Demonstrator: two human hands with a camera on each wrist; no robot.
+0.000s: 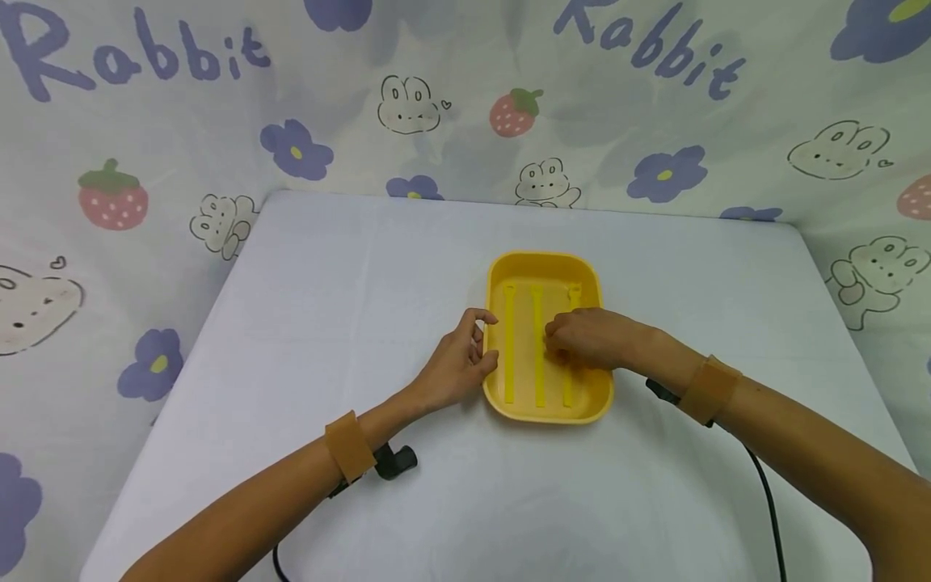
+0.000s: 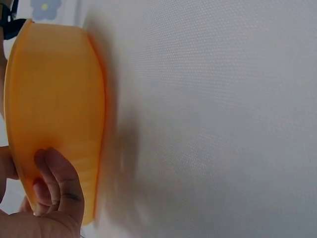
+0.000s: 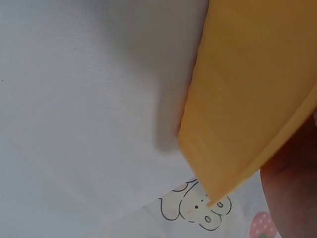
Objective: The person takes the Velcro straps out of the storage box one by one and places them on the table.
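Note:
A yellow tray (image 1: 549, 415) with rounded corners stands on the white table. Three flat yellow strips run lengthwise inside it: a left strip (image 1: 509, 347), a middle strip (image 1: 539, 356) and a right strip (image 1: 567, 392). My left hand (image 1: 457, 364) holds the tray's left rim, with some fingers bent against the outer wall (image 2: 54, 94) in the left wrist view. Over the right side of the tray, my right hand (image 1: 592, 337) reaches in with bent fingers and covers the right strip's middle. Its fingertips are hidden, so any grip on a strip does not show.
White cloth covers the table (image 1: 349, 291) around the tray. Behind it hangs a curtain (image 1: 465, 153) printed with rabbits, strawberries and flowers. Each wrist wears a brown band, such as the left band (image 1: 350, 447), with a small camera and black cable (image 1: 771, 501).

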